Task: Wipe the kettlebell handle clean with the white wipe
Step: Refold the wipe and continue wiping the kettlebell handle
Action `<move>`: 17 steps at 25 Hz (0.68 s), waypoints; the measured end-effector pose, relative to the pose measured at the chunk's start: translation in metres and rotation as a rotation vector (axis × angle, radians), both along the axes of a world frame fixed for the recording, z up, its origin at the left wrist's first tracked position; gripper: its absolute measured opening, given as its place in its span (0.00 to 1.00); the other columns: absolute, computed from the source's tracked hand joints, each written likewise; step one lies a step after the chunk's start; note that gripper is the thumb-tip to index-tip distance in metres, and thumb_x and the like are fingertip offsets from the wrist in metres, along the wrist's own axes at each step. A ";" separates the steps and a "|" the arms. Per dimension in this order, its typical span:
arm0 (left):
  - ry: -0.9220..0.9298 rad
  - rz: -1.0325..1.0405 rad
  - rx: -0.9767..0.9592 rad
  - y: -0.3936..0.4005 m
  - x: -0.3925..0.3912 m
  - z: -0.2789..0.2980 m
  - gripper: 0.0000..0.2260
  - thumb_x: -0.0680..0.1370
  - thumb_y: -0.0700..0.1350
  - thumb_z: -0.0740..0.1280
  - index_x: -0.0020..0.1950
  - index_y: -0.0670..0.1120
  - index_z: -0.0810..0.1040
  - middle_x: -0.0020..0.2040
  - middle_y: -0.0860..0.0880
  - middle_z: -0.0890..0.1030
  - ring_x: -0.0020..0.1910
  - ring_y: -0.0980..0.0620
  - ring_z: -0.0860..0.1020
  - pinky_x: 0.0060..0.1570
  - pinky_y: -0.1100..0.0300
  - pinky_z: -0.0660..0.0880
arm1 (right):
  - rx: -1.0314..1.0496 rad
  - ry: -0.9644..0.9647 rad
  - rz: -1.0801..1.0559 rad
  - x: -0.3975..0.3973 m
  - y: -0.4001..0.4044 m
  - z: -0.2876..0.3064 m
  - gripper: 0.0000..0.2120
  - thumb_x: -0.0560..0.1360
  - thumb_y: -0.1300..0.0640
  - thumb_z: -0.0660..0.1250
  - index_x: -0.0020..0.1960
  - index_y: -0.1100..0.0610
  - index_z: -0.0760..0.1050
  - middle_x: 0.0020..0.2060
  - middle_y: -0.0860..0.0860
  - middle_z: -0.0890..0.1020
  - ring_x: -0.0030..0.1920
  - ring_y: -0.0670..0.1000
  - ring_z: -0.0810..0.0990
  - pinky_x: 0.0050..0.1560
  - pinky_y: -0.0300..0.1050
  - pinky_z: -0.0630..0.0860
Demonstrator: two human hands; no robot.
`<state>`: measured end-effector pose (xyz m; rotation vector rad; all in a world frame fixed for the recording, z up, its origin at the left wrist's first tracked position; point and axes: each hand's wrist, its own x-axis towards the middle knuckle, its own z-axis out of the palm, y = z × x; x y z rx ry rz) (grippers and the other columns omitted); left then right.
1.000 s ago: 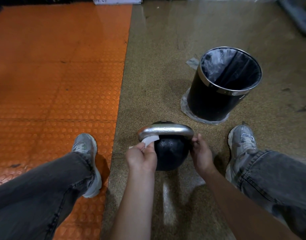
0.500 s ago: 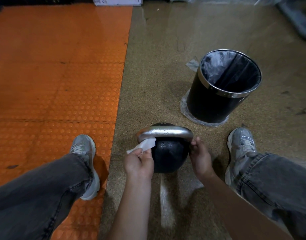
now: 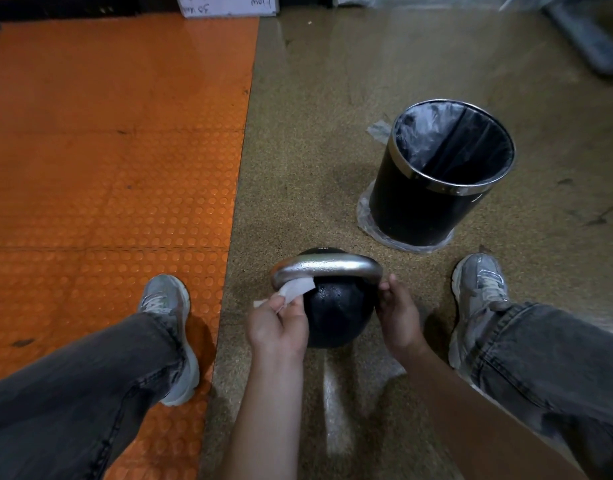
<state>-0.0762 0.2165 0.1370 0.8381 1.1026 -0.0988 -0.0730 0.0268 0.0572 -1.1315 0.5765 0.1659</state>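
Since the earlier frame, the left hand (image 3: 279,327), pinching the white wipe (image 3: 295,288), had slid it under the handle (image 3: 327,266)'s left corner. The right hand (image 3: 396,315) gripped the right end, steadying the kettlebell (image 3: 336,313) on the floor. A loose pinch could drop the wipe.

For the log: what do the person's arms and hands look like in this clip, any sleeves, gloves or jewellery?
Both forearms are bare as far as the frame shows, so no sleeve is visible. The left hand and right hand wear no gloves, and no watch, ring or wristband can be seen. Lower down, the person wears dark grey jeans and grey trainers.
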 end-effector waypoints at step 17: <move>-0.106 0.294 -0.365 -0.004 0.012 0.012 0.14 0.80 0.32 0.52 0.64 0.35 0.70 0.65 0.35 0.74 0.61 0.40 0.76 0.68 0.49 0.70 | -0.012 -0.025 -0.005 -0.002 0.000 -0.009 0.12 0.86 0.49 0.56 0.48 0.53 0.72 0.42 0.45 0.83 0.52 0.48 0.80 0.57 0.47 0.74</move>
